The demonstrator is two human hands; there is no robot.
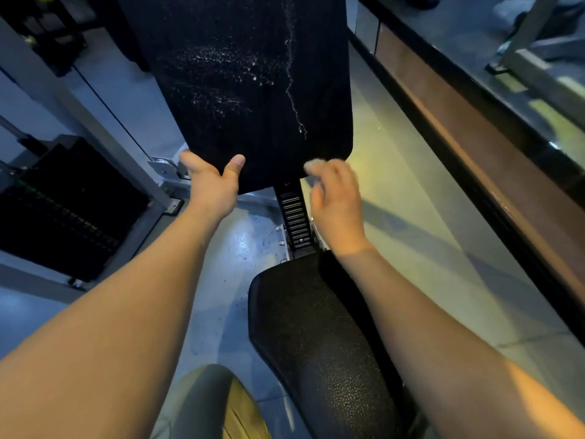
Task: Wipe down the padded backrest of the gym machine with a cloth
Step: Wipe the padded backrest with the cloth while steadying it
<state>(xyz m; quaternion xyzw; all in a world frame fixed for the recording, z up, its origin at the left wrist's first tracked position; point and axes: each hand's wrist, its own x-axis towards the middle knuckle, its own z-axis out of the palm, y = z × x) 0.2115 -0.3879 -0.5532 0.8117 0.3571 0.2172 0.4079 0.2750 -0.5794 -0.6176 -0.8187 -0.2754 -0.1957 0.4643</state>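
1. Two hands are reaching toward the lower edge of the backrest [253, 90].
2. The left hand [210, 182] is gripping its lower left corner, thumb on the front face, fingers wrapping behind.
3. White droplets [218, 68] and a run streak are showing on the black pad above both hands.
4. The right hand [335, 201] is hovering just beside the lower right edge, fingers loosely curled and blurred; its hold cannot be told.
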